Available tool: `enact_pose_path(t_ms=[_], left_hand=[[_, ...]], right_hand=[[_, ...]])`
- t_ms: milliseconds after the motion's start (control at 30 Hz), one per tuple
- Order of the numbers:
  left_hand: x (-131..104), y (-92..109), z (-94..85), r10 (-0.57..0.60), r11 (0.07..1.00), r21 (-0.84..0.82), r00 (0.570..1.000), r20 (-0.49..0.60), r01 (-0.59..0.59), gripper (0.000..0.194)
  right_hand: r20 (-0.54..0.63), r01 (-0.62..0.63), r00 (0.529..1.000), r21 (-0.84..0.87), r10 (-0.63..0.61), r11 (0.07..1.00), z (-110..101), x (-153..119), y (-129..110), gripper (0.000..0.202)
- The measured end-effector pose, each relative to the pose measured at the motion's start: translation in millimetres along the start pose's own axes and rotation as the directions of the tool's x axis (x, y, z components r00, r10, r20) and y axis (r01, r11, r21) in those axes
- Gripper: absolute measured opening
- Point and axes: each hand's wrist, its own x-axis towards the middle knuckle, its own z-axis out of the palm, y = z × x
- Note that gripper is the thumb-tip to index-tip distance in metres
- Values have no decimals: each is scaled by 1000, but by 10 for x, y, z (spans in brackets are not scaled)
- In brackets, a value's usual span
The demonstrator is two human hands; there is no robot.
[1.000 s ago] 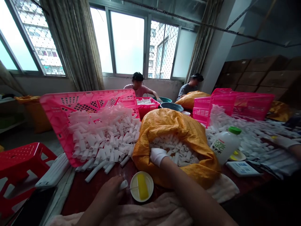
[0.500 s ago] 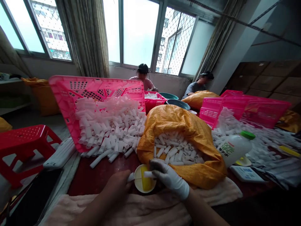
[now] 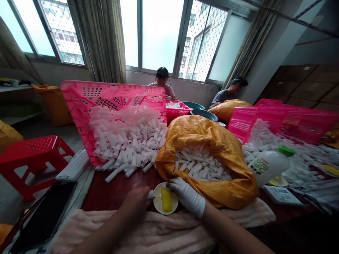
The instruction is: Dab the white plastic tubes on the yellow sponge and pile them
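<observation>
My bare left hand (image 3: 140,199) is closed around a short white tube (image 3: 150,194), whose end pokes out toward a small white dish (image 3: 157,203). A yellow block (image 3: 166,199), perhaps a sponge, lies in that dish. At the dish's upper right rim is my right hand (image 3: 186,195) in a white glove, fingers curled together. What those fingers hold, if anything, is hidden. Just beyond, an orange woven sack (image 3: 203,128) gapes open, full of white tubes (image 3: 201,165). More loose tubes (image 3: 129,141) spill from a tipped pink basket (image 3: 76,116) on the left.
A pinkish towel (image 3: 148,229) covers the table's near edge. Right of the sack are a bottle with a green cap (image 3: 286,151), a white device (image 3: 282,195) and another pink basket (image 3: 267,116). A red stool (image 3: 29,151) stands left. Two people sit across the table.
The white tube that my right hand held over the yellow block is out of sight now. That hand has shifted slightly up the dish's rim. The whole view has moved a little.
</observation>
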Motion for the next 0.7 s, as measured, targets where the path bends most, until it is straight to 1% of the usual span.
enact_pose_path(t_ms=[33,67,133,167,200,300,333,367,467,500,633,700], left_hand=[[-2,3,0,5,1000,-1,1000,4,-5,18],[-5,5,0,9,1000,0,1000,4,-9,17],[-7,2,0,8,1000,3,1000,-3,-8,16],[-7,-1,0,9,1000,3,1000,-6,-9,15],[-5,-4,-1,12,1000,1,1000,-8,-12,14],[3,-11,-6,20,1000,-3,1000,3,-20,13],[6,-13,-7,22,1000,1,1000,10,-22,13],[9,-16,-9,21,1000,8,1000,17,-21,13],[13,-23,-13,25,999,24,999,23,-25,14],[13,-24,-15,27,999,25,999,20,-28,14],[7,-12,-31,26,1000,11,999,22,-26,13],[5,-1,-42,27,1000,4,999,29,-27,12]], right_hand=[[-16,16,1000,-23,-17,1000,1,-32,4,31],[-52,5,999,-41,-7,999,8,-59,9,32],[-135,-72,989,-65,62,995,32,-94,14,32],[-150,-97,985,-86,84,992,43,-107,10,31],[-134,-95,988,-110,80,989,49,-118,2,31],[-18,28,999,-154,-31,988,30,-148,-44,31],[-3,48,999,-148,-49,988,18,-156,-60,31],[-19,38,999,-139,-41,990,7,-162,-73,30],[-111,-54,993,-127,40,990,-9,-163,-91,28],[-116,-59,992,-137,43,989,-15,-161,-91,27],[1,53,999,-177,-54,983,-58,-157,-87,23],[6,47,999,-184,-47,982,-72,-167,-85,24]])
